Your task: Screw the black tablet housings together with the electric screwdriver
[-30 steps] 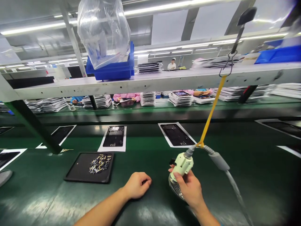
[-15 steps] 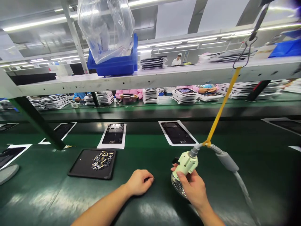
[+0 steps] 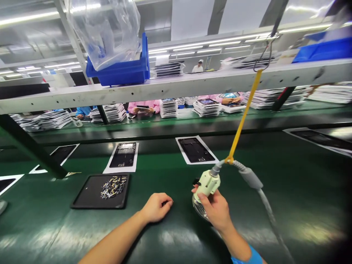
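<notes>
The right hand point(image 3: 219, 212) clasped the pale-green corded tool point(image 3: 208, 184) above its perforated metal head point(image 3: 200, 210); the left hand point(image 3: 154, 208) lay loosely curled.

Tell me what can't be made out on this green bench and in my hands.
In the head view:
Left hand: back and curled fingers hide the palm; can't tell if it holds anything.
Perforated metal head of the pale green corded tool: partly covered by the right hand.
Small parts in the black tray: too small and heaped to identify.
Gray object: cut off by the left edge.
</notes>
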Tool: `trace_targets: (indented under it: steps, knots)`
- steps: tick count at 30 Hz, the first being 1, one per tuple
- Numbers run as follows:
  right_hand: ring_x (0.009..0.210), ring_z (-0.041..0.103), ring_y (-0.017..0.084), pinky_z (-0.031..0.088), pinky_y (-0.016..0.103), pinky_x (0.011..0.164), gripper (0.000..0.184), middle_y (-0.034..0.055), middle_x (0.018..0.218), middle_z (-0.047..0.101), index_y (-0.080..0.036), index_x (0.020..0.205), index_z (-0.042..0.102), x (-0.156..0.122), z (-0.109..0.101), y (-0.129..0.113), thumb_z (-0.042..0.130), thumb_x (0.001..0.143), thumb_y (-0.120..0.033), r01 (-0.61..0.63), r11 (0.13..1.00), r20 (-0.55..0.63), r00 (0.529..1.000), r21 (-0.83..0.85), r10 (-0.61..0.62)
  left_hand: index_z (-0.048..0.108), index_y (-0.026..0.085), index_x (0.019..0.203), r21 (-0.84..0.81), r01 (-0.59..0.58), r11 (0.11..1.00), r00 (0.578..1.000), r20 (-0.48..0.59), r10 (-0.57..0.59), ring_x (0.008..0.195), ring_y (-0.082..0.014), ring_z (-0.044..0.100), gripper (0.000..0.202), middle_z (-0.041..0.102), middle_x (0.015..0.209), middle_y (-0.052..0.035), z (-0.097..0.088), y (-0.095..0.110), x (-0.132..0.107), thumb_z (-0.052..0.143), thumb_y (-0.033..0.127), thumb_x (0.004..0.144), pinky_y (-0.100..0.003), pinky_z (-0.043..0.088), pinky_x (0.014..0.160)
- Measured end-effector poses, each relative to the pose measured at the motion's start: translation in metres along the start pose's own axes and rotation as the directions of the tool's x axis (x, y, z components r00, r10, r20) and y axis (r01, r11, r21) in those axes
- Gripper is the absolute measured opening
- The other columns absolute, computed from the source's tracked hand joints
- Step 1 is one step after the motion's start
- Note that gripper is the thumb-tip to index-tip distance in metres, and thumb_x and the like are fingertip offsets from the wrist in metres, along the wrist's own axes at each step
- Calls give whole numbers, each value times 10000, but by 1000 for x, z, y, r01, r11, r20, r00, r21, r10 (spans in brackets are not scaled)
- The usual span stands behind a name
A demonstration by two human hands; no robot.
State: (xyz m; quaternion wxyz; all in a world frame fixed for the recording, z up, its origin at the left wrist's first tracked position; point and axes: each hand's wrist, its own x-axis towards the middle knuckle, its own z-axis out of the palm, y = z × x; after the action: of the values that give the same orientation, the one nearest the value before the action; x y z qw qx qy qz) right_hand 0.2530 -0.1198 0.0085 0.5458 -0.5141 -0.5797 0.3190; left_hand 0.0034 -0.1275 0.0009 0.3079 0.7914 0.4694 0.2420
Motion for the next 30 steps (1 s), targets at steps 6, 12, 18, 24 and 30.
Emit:
trace_targets:
  steps: [6, 12, 18, 24, 30]
  knots:
    - [862, 780, 267, 627, 374, 834, 462, 134, 973, 807, -194, 1032, 693, 0, 5, -7, 631, 844, -612, 16, 1000, 28, 999, -3, -16, 746, 184, 936, -24, 2, 1000, 1000, -9, -2, 847, -169, 675, 302, 752, 904, -48, -3, 0, 1, 480, 322, 972, -269, 504, 835]
    - [957, 773, 260, 619, 368, 885, 401, 124, 1039, 794, -201, 1097, 675, 1, 5, -7, 590, 901, -540, 61, 997, 51, 997, -43, -58, 726, 192, 928, -45, -14, 999, 1000, -5, 14, 837, -179, 674, 323, 745, 892, -47, -2, -4, 3, 461, 366, 992, -277, 495, 795]
    - [946, 775, 263, 617, 356, 880, 392, 116, 1030, 796, -200, 1080, 690, 0, 4, -13, 604, 884, -528, 59, 996, 35, 998, -74, -56, 720, 200, 919, -43, -12, 999, 1000, 5, 12, 833, -181, 673, 337, 740, 887, -46, -2, -6, 4, 451, 387, 995, -271, 491, 785]
    - [933, 769, 259, 610, 359, 880, 371, 107, 1007, 791, -210, 1049, 685, 0, 4, -20, 598, 877, -527, 41, 995, 54, 998, -92, -36, 723, 198, 912, -34, -9, 999, 1000, -7, 8, 814, -183, 674, 328, 742, 873, -48, -3, 0, 4, 454, 371, 983, -273, 498, 769]
    - [910, 771, 257, 614, 355, 859, 363, 97, 988, 793, -214, 1062, 678, 0, 6, -19, 600, 884, -521, 42, 995, 60, 998, -94, -36, 727, 202, 903, -35, 4, 999, 1000, 4, -4, 821, -186, 678, 339, 748, 882, -51, -3, 2, 4, 459, 394, 983, -272, 509, 785]
